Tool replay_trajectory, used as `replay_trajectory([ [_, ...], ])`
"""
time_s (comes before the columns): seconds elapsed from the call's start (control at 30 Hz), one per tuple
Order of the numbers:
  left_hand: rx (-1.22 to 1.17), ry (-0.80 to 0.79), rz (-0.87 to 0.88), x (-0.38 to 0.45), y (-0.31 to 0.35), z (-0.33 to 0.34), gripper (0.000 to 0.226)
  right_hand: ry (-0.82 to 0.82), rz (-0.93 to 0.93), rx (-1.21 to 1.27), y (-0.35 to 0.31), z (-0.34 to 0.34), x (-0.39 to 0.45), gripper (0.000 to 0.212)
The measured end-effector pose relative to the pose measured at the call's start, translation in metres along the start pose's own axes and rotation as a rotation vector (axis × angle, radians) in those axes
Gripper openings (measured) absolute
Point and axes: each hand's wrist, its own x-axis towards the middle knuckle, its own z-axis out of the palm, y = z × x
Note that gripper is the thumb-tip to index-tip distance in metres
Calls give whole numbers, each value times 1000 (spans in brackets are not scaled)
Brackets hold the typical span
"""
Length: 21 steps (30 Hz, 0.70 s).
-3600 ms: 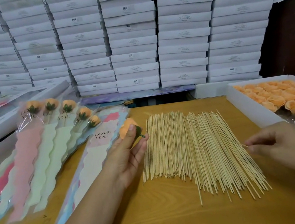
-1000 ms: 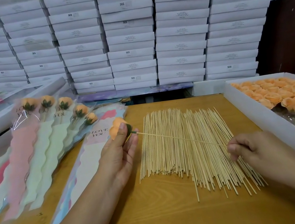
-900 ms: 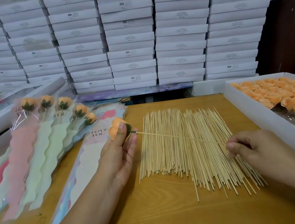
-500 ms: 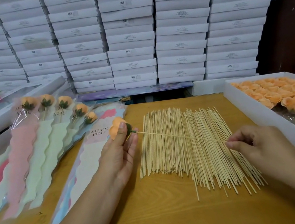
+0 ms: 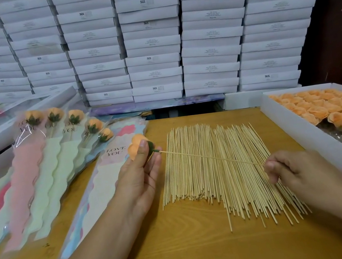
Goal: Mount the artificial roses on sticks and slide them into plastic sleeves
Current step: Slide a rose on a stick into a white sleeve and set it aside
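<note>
Rose (image 5: 136,145) sits just left of the stick pile (image 5: 223,170), above the surface (image 5: 187,252), gripped by the left hand (image 5: 138,176) with thumb and fingers round the bloom. The right hand (image 5: 291,167) pinches the far end of one stick (image 5: 211,158), its tip at the green base. Petals look soft and crushable, so grip the base; the thin, light stick would likely snap if bent. A sleeve (image 5: 98,187) left of the pile reads "LOVE YOU"; boxes (image 5: 150,41) behind read "SGS".

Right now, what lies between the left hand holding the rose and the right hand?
In the head view, one stick spans the gap from the rose in the left hand to the right hand, passing over the stick pile on the table.
</note>
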Motion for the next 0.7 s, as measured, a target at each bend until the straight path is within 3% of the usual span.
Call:
replay_trajectory([
  [0.27, -4, -10, -1, -1, 1, 1, 38, -45, 19, 55, -4, -2, 0, 36],
  [0.33, -11, -3, -1, -1, 1, 3, 42, -171, 19, 116, -10, -6, -1, 30],
  [0.43, 49, -24, -30, -4, -3, 5, 45, -394, 83, 417, -26, -14, -7, 11],
  [0.57, 142, -69, -95, -7, -8, 9, 30, -674, 147, 636, -37, -13, -11, 9],
  [0.7, 141, -89, -117, -10, -7, 10, 36, -870, 177, 769, -42, -9, -12, 15],
])
